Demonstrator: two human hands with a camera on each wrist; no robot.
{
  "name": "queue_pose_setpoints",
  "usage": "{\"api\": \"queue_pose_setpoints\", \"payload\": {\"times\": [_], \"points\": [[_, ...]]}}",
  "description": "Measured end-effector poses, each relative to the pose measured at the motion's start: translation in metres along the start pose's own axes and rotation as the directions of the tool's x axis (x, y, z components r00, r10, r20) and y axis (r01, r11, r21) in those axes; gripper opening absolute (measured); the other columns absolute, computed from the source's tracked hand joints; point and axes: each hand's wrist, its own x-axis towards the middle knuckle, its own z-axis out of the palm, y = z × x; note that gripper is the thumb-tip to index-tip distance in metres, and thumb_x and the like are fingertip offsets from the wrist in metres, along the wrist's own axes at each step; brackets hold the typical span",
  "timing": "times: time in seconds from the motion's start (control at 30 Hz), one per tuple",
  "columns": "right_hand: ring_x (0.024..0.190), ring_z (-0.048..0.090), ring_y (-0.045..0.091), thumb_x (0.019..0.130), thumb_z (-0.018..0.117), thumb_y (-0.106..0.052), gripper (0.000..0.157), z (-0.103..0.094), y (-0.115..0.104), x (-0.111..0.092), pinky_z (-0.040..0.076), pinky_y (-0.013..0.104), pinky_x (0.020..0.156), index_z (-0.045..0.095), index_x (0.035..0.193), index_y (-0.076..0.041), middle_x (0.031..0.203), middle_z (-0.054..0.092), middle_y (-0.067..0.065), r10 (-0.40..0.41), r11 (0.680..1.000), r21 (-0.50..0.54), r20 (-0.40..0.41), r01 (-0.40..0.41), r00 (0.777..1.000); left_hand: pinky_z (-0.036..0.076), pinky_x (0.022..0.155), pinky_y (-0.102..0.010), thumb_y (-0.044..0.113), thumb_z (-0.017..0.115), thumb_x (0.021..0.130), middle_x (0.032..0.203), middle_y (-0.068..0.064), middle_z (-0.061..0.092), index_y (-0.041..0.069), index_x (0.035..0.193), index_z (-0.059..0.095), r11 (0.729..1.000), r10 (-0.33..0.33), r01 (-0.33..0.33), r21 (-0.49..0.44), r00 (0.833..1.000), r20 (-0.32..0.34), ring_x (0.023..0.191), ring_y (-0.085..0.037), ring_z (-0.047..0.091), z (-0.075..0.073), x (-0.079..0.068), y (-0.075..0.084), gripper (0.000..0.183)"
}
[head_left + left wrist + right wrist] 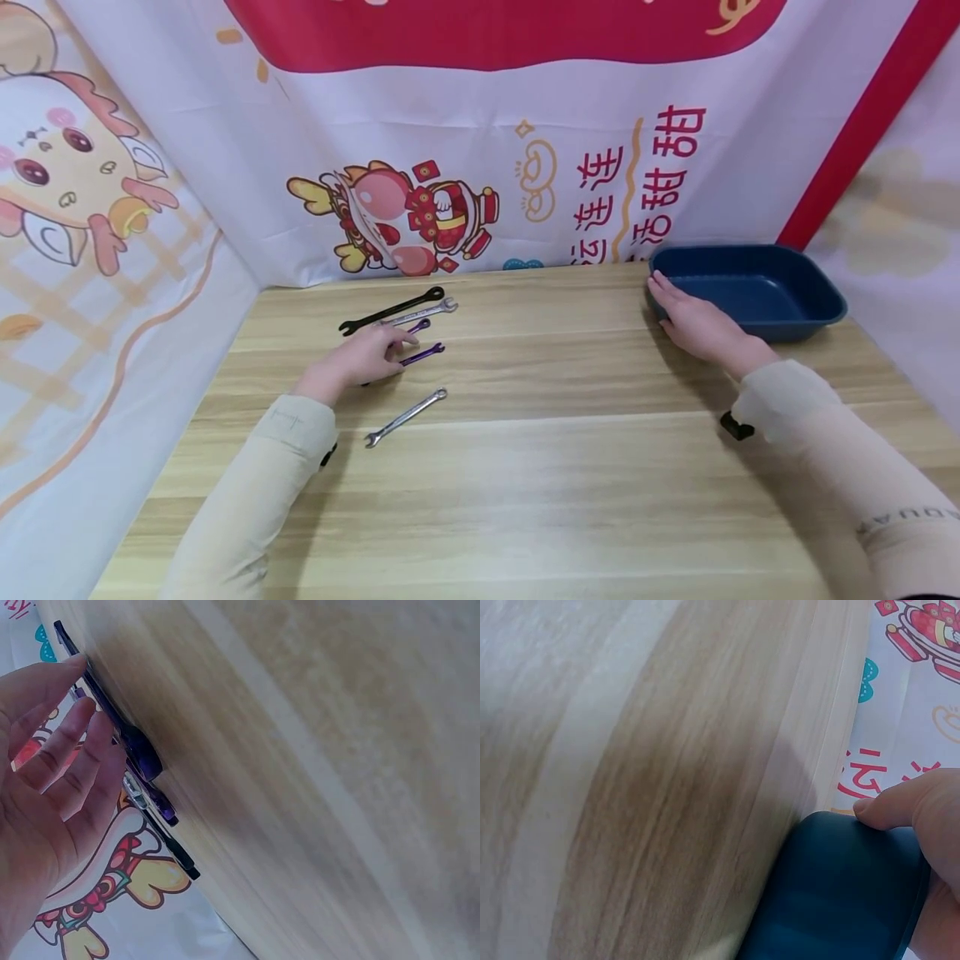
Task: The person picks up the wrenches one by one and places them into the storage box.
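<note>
My left hand (363,354) hovers low over two purple wrenches, its fingers loosely bent. The nearer purple wrench (423,356) runs out from beneath the fingers, and the farther purple wrench (420,327) shows past the index finger. In the left wrist view, the thumb tip overlaps a dark purple wrench (139,750), with a gap between thumb and fingers. Over at the right, my right hand (701,325) holds the left end of a dark blue plastic bin (750,322). One digit reaches over the rim onto its outer wall (840,877) in the right wrist view.
Behind the left hand lie a silver combination wrench (423,314) and a black wrench (390,312). Another silver wrench (405,418) lies nearer on the wooden table (540,492). A printed cloth (525,192) hangs along the back edge and the sides.
</note>
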Motion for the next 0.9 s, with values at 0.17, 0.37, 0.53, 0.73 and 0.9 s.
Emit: {"api": "queue_pose_setpoints", "payload": {"times": [0.17,0.37,0.53,0.73,0.9], "points": [[0.141,0.033,0.052,0.098,0.063,-0.001,0.072,-0.0004,-0.0019,-0.0010,0.035,0.063,0.107,0.024,0.157,0.009,0.164,0.017,0.028,0.002,1.000,-0.007,-0.006,-0.002,1.000,0.051,0.086,-0.042,-0.005,0.069,0.084,0.105,-0.010,0.067,0.003,0.130,0.069,0.998,-0.020,0.022,-0.050,0.999,0.039,0.095,-0.024,0.059,0.0011,0.0007,0.0001,0.047],[0.142,0.033,0.051,0.098,0.063,0.000,0.072,-0.0003,-0.0024,-0.0001,0.035,0.063,0.108,0.024,0.158,0.009,0.164,0.018,0.028,0.006,1.000,-0.009,-0.008,-0.006,1.000,0.051,0.087,-0.043,-0.012,0.066,0.078,0.108,-0.010,0.067,0.004,0.131,0.069,0.998,-0.016,0.020,-0.055,0.997,0.070,0.097,-0.026,0.058,0.0003,0.0002,0.0010,0.056],[0.141,0.034,0.051,0.097,0.064,0.000,0.073,0.0009,-0.0028,-0.0007,0.036,0.063,0.107,0.024,0.157,0.009,0.164,0.018,0.028,0.004,1.000,-0.008,-0.014,-0.004,1.000,0.051,0.084,-0.042,-0.015,0.065,0.075,0.104,-0.010,0.063,0.003,0.132,0.069,0.999,-0.008,0.012,-0.046,0.996,0.086,0.094,-0.026,0.056,0.0015,-0.0003,0.0003,0.060],[0.140,0.036,0.051,0.096,0.065,0.002,0.072,0.0041,-0.0026,-0.0023,0.037,0.062,0.106,0.026,0.156,0.011,0.163,0.020,0.029,-0.023,1.000,-0.017,-0.037,0.022,0.999,0.052,0.082,-0.039,-0.016,0.065,0.076,0.106,-0.011,0.061,0.004,0.133,0.068,0.999,-0.024,0.028,-0.042,0.995,0.100,0.094,-0.026,0.056,0.0048,0.0020,0.0012,0.060],[0.138,0.039,0.051,0.095,0.065,0.003,0.070,0.0059,-0.0059,-0.0027,0.040,0.061,0.105,0.029,0.155,0.012,0.162,0.023,0.030,-0.044,0.999,-0.027,-0.059,0.043,0.997,0.052,0.086,-0.041,-0.015,0.066,0.076,0.110,-0.012,0.061,0.006,0.136,0.067,0.997,-0.055,0.060,-0.042,0.993,0.109,0.099,-0.027,0.058,0.0063,0.0030,0.0022,0.063]]}}
